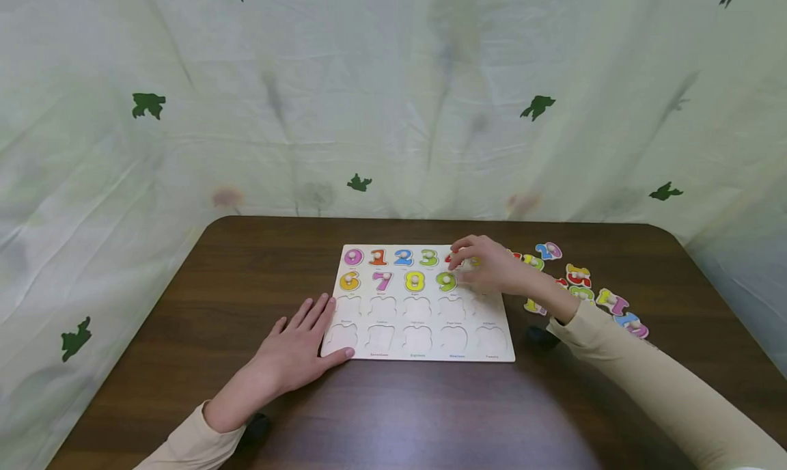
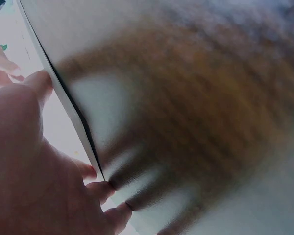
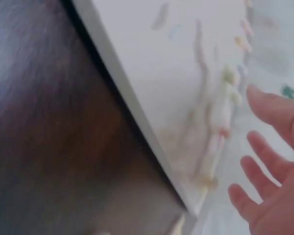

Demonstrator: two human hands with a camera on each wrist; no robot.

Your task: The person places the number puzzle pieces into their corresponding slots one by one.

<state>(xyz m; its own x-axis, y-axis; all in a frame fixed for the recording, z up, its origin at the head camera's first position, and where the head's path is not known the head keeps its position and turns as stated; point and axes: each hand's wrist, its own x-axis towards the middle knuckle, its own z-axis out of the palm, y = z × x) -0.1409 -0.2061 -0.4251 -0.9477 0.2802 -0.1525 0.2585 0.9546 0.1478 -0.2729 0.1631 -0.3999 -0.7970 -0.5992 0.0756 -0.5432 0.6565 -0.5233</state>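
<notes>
1. Sleeved forearms enter from 6 o'clock; both sleeves are beige.
2. Left hand (image 1: 294, 352) lies flat on the dark wooden surface (image 1: 184, 306), fingers straight and spread, fingertips touching the puzzle board's (image 1: 424, 350) 7 o'clock corner. The left wrist view shows the thumb and fingertips against the board's (image 2: 54, 29) edge.
3. Puzzle board: white, lying centrally on the surface. Its top row holds 0 (image 1: 353, 257), 1 (image 1: 378, 257), 2 (image 1: 403, 257) and 3 (image 1: 428, 257); the second row holds 6 (image 1: 349, 281), 7 (image 1: 382, 280), 8 (image 1: 415, 281) and 9 (image 1: 446, 280). The lower rows show bare cut-outs.
4. Right hand (image 1: 486, 265) rests over the board's 2 o'clock corner, fingers curled down at the top row beside the 3; a red piece (image 1: 449, 257) peeks out beneath them, but whether it is gripped cannot be told. The right wrist view is blurred and shows relaxed fingers (image 3: 269, 110) above the board.
5. Loose number pieces (image 1: 578, 279) lie scattered on the surface at 3 o'clock of the board, behind the right wrist.
6. Pale cloth (image 1: 393, 101) with green leaf prints hangs at 12 o'clock.
</notes>
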